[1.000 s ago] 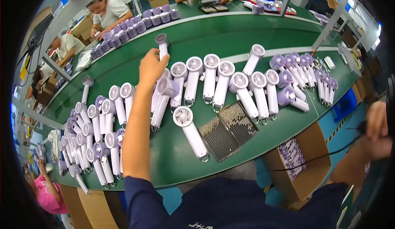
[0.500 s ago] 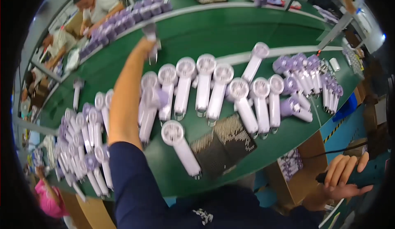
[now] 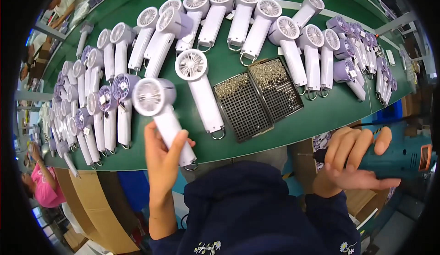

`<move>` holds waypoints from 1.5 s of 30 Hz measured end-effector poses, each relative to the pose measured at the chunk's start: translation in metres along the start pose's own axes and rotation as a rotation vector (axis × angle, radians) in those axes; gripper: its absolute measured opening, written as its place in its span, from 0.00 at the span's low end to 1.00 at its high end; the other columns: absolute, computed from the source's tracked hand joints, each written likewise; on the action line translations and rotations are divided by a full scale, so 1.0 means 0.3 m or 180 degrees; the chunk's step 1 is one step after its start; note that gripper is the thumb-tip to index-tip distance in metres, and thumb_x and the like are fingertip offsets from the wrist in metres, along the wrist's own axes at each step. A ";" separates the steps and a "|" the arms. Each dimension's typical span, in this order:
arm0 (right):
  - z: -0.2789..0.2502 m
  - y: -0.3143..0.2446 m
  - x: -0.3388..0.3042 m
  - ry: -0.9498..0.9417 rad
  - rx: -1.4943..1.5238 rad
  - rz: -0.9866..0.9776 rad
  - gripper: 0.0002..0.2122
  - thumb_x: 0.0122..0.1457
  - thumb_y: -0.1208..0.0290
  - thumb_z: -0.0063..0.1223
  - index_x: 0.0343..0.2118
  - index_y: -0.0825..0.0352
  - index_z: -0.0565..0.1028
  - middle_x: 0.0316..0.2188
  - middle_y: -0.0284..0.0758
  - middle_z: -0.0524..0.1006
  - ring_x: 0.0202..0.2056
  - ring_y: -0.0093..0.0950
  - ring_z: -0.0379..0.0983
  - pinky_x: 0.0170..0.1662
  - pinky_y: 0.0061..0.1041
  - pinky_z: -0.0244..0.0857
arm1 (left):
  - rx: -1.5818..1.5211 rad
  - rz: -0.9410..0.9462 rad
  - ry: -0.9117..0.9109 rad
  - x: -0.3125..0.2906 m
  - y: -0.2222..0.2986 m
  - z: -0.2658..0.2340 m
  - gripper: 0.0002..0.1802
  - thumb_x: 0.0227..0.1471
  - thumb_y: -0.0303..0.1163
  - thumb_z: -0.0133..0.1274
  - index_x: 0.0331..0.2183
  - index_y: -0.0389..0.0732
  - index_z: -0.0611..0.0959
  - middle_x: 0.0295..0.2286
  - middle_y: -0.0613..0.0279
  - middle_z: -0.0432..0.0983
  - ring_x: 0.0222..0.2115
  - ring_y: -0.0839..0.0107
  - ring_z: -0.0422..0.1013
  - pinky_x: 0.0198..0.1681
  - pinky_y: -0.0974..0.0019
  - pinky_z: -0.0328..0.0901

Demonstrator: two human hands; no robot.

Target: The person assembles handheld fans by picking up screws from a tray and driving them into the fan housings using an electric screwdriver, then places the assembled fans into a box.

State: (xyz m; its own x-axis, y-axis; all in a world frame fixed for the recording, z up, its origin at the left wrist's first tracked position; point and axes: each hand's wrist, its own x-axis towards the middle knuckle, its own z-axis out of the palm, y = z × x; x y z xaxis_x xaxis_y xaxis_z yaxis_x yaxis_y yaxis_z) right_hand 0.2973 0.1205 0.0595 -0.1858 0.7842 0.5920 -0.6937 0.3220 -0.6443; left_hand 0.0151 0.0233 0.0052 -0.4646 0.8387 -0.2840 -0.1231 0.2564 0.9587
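Observation:
My left hand [image 3: 161, 163] is wrapped round the handle of a white handheld fan [image 3: 168, 123], tilted with its round grille up and to the left. A metal loop shows at the handle's bottom end. My right hand [image 3: 350, 156] grips a teal electric screwdriver [image 3: 403, 156], its thin bit pointing left past the table's front edge. Just right of the held fan, another white fan [image 3: 205, 94] lies on the green table [image 3: 197, 152]. Beside that are two black perforated trays, a left tray [image 3: 243, 113] and a right tray [image 3: 286, 99], both bearing many small screws.
White fans [image 3: 220, 19] lie in an arc along the table. More crowd the left side, such as a purple-ringed fan [image 3: 123, 90], and purple fan heads [image 3: 348, 48] cluster at the right. An open cardboard box [image 3: 98, 204] stands below left. A co-worker in pink [image 3: 46, 186] is at far left.
My left arm was stretched far across the table with a blurred object in the hand; now it is drawn back near the front edge, holding a fan. The view has tilted downward.

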 end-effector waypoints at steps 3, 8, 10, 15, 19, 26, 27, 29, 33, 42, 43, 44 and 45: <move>0.025 0.005 -0.018 0.0313 -0.0017 0.0089 0.34 0.51 0.31 0.45 0.41 0.63 0.62 0.15 0.32 0.66 0.10 0.25 0.63 0.14 0.23 0.63 | 0.0260 0.0103 -0.0038 0.037 -0.047 0.029 0.23 0.54 0.29 0.57 0.47 0.34 0.66 0.30 0.58 0.73 0.27 0.73 0.74 0.28 0.71 0.68; -0.029 0.073 -0.023 0.0299 -0.0457 -0.0150 0.36 0.50 0.28 0.42 0.43 0.64 0.64 0.16 0.31 0.65 0.09 0.22 0.59 0.10 0.23 0.59 | 0.0623 0.0273 0.0302 0.107 -0.083 0.041 0.27 0.56 0.36 0.55 0.50 0.29 0.67 0.32 0.57 0.77 0.24 0.77 0.71 0.27 0.73 0.66; -0.074 0.111 -0.022 0.0202 -0.0647 -0.0298 0.39 0.48 0.25 0.39 0.45 0.63 0.64 0.18 0.31 0.65 0.11 0.23 0.62 0.13 0.23 0.58 | 0.1726 0.0336 0.0405 0.099 -0.010 0.042 0.24 0.59 0.37 0.51 0.49 0.28 0.69 0.32 0.56 0.77 0.24 0.76 0.70 0.28 0.72 0.66; -0.123 0.158 -0.008 0.0054 -0.0700 -0.0331 0.43 0.43 0.22 0.39 0.45 0.63 0.63 0.19 0.33 0.66 0.14 0.26 0.63 0.17 0.26 0.62 | 0.2337 0.1971 0.0768 0.028 -0.032 0.006 0.23 0.55 0.33 0.52 0.51 0.34 0.73 0.49 0.48 0.71 0.49 0.57 0.69 0.53 0.59 0.62; -0.137 0.211 0.037 -0.0054 -0.0723 -0.0448 0.43 0.45 0.22 0.36 0.46 0.62 0.63 0.19 0.33 0.65 0.13 0.25 0.63 0.15 0.27 0.61 | 0.3343 0.2777 -0.1146 0.056 -0.064 -0.010 0.34 0.44 0.46 0.60 0.53 0.43 0.74 0.58 0.49 0.60 0.62 0.41 0.48 0.61 0.35 0.40; -0.189 0.290 0.100 0.0180 -0.0894 -0.0548 0.45 0.43 0.20 0.33 0.46 0.62 0.64 0.18 0.32 0.66 0.13 0.24 0.63 0.15 0.26 0.62 | 0.3928 0.2618 -0.1174 0.087 -0.093 0.040 0.36 0.39 0.38 0.64 0.53 0.44 0.75 0.56 0.61 0.65 0.60 0.53 0.56 0.62 0.36 0.39; -0.190 0.299 0.097 0.0195 -0.0919 -0.0523 0.45 0.43 0.20 0.33 0.46 0.62 0.64 0.18 0.32 0.66 0.13 0.24 0.63 0.15 0.26 0.62 | 0.3897 0.2570 -0.1145 0.078 -0.096 0.044 0.35 0.39 0.38 0.64 0.52 0.44 0.75 0.56 0.61 0.66 0.60 0.53 0.56 0.62 0.36 0.39; -0.195 0.315 0.101 0.0111 -0.0725 -0.0483 0.45 0.43 0.20 0.32 0.47 0.62 0.64 0.19 0.33 0.66 0.13 0.25 0.63 0.15 0.26 0.62 | 0.3814 0.2496 -0.1030 0.068 -0.107 0.056 0.34 0.39 0.39 0.65 0.51 0.44 0.77 0.55 0.61 0.67 0.60 0.53 0.56 0.62 0.36 0.38; -0.205 0.326 0.119 -0.0018 -0.0790 -0.0375 0.45 0.43 0.20 0.31 0.48 0.62 0.64 0.19 0.33 0.67 0.13 0.25 0.64 0.15 0.25 0.61 | 0.3773 0.2397 -0.0990 0.069 -0.108 0.076 0.34 0.38 0.40 0.65 0.50 0.44 0.77 0.55 0.60 0.67 0.60 0.52 0.57 0.62 0.38 0.36; -0.222 0.365 0.119 -0.0087 -0.0731 -0.0323 0.47 0.43 0.19 0.29 0.49 0.62 0.65 0.20 0.33 0.67 0.13 0.25 0.63 0.15 0.26 0.61 | 0.3814 0.2340 -0.0990 0.078 -0.115 0.069 0.30 0.41 0.43 0.63 0.48 0.44 0.79 0.55 0.60 0.67 0.59 0.53 0.58 0.63 0.39 0.36; -0.222 0.368 0.120 -0.0075 -0.0687 -0.0327 0.46 0.43 0.19 0.29 0.49 0.62 0.65 0.19 0.33 0.67 0.13 0.25 0.63 0.15 0.26 0.61 | 0.3820 0.2321 -0.0983 0.078 -0.113 0.070 0.29 0.42 0.43 0.63 0.48 0.44 0.79 0.55 0.60 0.68 0.59 0.53 0.58 0.63 0.39 0.36; -0.222 0.369 0.121 -0.0066 -0.0642 -0.0333 0.46 0.43 0.19 0.29 0.48 0.62 0.65 0.19 0.33 0.66 0.13 0.25 0.63 0.14 0.26 0.60 | 0.3814 0.2313 -0.0985 0.078 -0.111 0.071 0.29 0.42 0.43 0.63 0.48 0.44 0.79 0.55 0.60 0.68 0.59 0.53 0.58 0.63 0.39 0.36; -0.224 0.368 0.121 -0.0070 -0.0645 -0.0326 0.46 0.43 0.19 0.29 0.48 0.62 0.65 0.19 0.33 0.66 0.13 0.25 0.63 0.14 0.26 0.60 | 0.3834 0.2332 -0.1010 0.079 -0.109 0.071 0.31 0.42 0.44 0.63 0.48 0.44 0.78 0.54 0.58 0.68 0.59 0.52 0.58 0.63 0.39 0.36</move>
State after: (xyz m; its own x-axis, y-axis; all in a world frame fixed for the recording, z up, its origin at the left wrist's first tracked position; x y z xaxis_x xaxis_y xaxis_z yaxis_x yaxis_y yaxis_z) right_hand 0.2608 0.2203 -0.0225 -0.1384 0.7309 0.6683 -0.5563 0.5009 -0.6631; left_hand 0.0269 0.0450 -0.0331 0.1323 0.9850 0.1111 0.9272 -0.1626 0.3373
